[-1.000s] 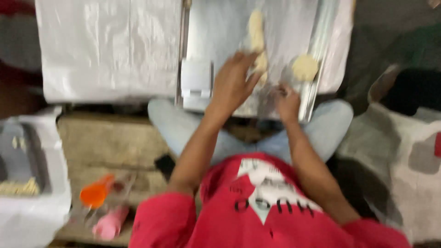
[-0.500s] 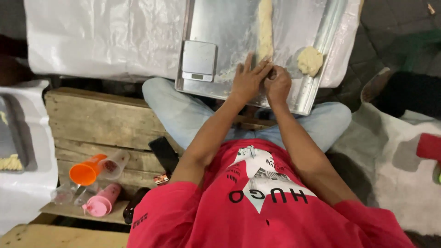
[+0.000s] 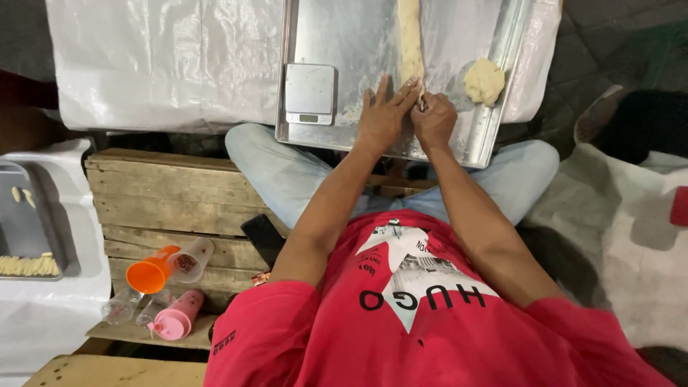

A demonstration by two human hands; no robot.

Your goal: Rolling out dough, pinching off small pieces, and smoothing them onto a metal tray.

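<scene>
Far left: a grey tray (image 3: 25, 222) sits on white sheeting, with a row of small pale dough pieces (image 3: 27, 266) along its near edge.
Wooden pallet: bare planks (image 3: 165, 193) under the seated person; an orange cup (image 3: 149, 274), a clear cup (image 3: 192, 258) and a pink bottle (image 3: 175, 321) lie tipped over at its lower edge (a black phone (image 3: 262, 238) rests beside the person's thigh).
White plastic sheet: spread flat (image 3: 158, 64) beyond the pallet, running under the metal tray.
Metal tray: a big silvery baking tray (image 3: 480, 143), dusted with flour, resting across the person's knees.
Scale: a small square digital scale (image 3: 309, 93) stands in the tray's near left corner, nothing on its plate.
Left hand: the left hand (image 3: 383, 118) lies flat on the tray with fingers spread, fingertips touching the near end of the dough roll.
Dough roll: a long pale rope of dough (image 3: 410, 39) runs up the middle of the tray and out of the top of the view.
Right hand: the right hand (image 3: 434, 120) is curled into a loose fist right beside the left, closed at the roll's near end; something small and metallic shows at the thumb, but I cannot tell what.
Dough lump: a rounded pale lump (image 3: 484, 81) sits apart near the tray's right rim.
Far right: crumpled white cloth (image 3: 631, 236) on the ground.
</scene>
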